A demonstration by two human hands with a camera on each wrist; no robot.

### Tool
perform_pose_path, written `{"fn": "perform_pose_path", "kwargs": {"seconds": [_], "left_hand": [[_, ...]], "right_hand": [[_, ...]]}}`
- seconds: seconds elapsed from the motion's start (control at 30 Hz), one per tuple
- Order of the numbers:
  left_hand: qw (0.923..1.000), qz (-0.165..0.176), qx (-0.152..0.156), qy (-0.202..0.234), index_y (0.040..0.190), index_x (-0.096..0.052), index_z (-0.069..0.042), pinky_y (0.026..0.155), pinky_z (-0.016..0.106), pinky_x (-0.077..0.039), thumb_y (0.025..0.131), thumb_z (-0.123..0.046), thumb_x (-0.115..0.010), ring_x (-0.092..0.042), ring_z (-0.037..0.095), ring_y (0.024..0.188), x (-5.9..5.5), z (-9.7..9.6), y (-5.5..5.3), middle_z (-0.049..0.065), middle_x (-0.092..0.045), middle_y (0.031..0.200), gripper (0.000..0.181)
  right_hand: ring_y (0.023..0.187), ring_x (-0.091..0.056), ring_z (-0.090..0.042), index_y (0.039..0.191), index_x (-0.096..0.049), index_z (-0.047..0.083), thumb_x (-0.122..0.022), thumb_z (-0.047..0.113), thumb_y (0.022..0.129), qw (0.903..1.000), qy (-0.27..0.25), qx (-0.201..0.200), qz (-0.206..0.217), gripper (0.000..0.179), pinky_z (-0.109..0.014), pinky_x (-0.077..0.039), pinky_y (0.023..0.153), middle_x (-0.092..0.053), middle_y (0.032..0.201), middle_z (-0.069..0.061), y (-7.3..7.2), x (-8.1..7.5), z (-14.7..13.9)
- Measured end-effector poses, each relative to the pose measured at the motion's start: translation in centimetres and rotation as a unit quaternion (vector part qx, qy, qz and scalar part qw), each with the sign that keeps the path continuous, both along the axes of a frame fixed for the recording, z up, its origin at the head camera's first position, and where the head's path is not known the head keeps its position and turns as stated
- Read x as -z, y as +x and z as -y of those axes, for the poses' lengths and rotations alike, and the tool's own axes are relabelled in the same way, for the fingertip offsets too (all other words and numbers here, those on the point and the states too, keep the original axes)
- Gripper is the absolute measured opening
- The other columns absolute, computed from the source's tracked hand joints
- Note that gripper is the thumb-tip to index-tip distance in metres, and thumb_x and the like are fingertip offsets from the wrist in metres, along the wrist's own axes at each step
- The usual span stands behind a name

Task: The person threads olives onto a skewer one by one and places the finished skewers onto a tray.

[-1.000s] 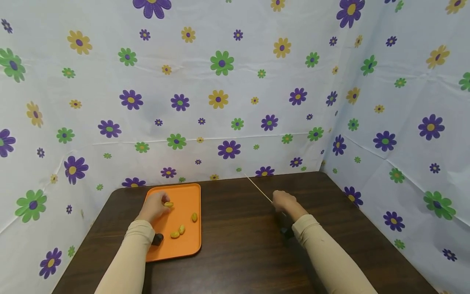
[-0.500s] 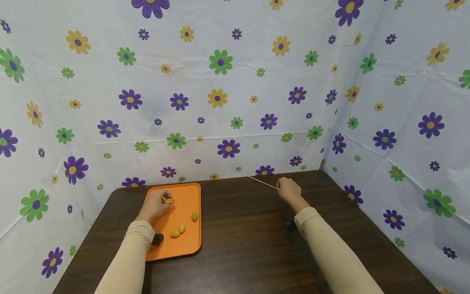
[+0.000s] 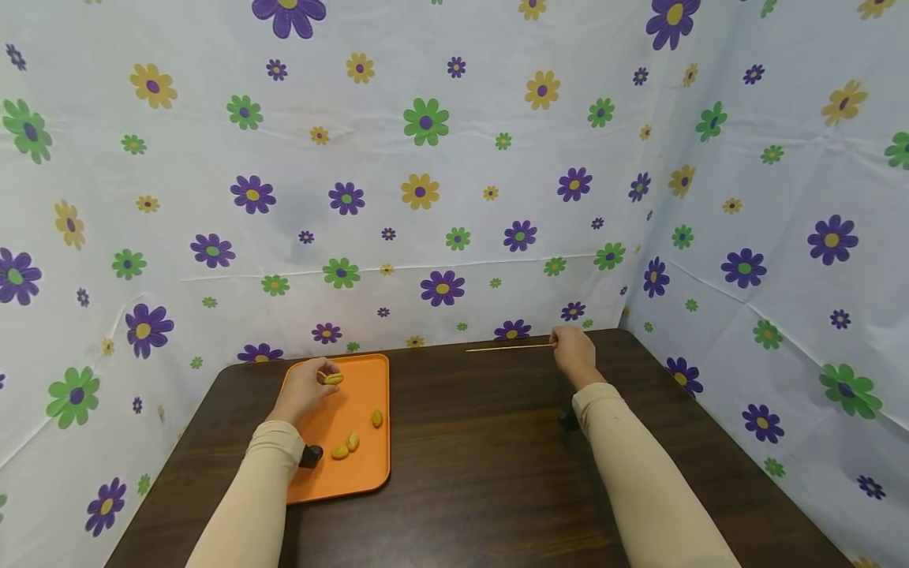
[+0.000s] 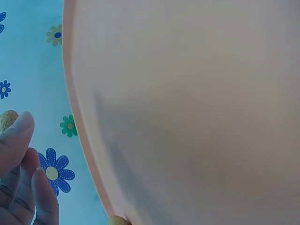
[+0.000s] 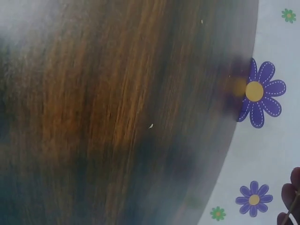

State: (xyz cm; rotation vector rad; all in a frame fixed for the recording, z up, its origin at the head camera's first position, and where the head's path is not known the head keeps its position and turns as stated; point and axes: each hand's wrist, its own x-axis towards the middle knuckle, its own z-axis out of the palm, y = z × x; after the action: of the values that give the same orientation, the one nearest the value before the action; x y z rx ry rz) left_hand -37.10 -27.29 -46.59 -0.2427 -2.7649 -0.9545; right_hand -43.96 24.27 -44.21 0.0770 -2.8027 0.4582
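Over the upper left of an orange tray (image 3: 365,379), my left hand (image 3: 301,390) pinches a small oblong yellow-brown piece (image 3: 333,379). In the left wrist view the held piece (image 4: 8,120) has a rough surface and is mostly hidden behind the thumb. Similar pieces lie on the tray: one (image 3: 377,418) near its right edge, two (image 3: 339,452) close together lower down. At the table's far right, my right hand (image 3: 574,353) grips one end of a thin pale stick (image 3: 507,347), which points left. Only a few right fingers (image 5: 291,190) show in the right wrist view.
Both the tray and the hands are over a dark wooden table (image 3: 454,457). Flower-patterned white cloth (image 3: 426,237) hangs behind the table and along its right side. Tiny pale specks (image 5: 151,126) lie on the tabletop.
The right hand has moved away from me and slightly right, and the stick has swung from slanting to nearly level. The left hand has lifted or moved a little farther off with its piece.
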Motion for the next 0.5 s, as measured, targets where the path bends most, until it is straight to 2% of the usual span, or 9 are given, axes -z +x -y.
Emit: {"fn": "perform_pose_path", "kwargs": {"seconds": [0.23, 0.5], "left_hand": [[0.9999, -0.002, 0.010, 0.010, 0.106, -0.068, -0.001, 0.079, 0.047, -0.058, 0.087, 0.001, -0.077, -0.063, 0.033, 0.092, 0.3, -0.1, -0.5, 0.015, -0.067, 0.103, 0.021], [0.9998, 0.013, 0.005, 0.013, 0.110, -0.068, -0.002, 0.084, 0.050, -0.056, 0.090, -0.002, -0.076, -0.062, 0.035, 0.098, -0.6, -0.9, -0.9, 0.016, -0.066, 0.108, 0.021]], "right_hand": [[0.082, -0.064, -0.030, 0.082, -0.068, 0.007, -0.059, -0.010, 0.090, 0.9994, -0.013, 0.005, -0.030, 0.020, -0.048, -0.054, 0.071, -0.068, 0.084, -0.009, -0.3, -0.2, -0.1], [0.087, -0.067, -0.032, 0.088, -0.072, 0.005, -0.060, -0.008, 0.091, 0.9993, -0.008, 0.014, -0.032, 0.018, -0.050, -0.056, 0.073, -0.070, 0.088, -0.011, -0.5, -1.0, -0.1]]}}
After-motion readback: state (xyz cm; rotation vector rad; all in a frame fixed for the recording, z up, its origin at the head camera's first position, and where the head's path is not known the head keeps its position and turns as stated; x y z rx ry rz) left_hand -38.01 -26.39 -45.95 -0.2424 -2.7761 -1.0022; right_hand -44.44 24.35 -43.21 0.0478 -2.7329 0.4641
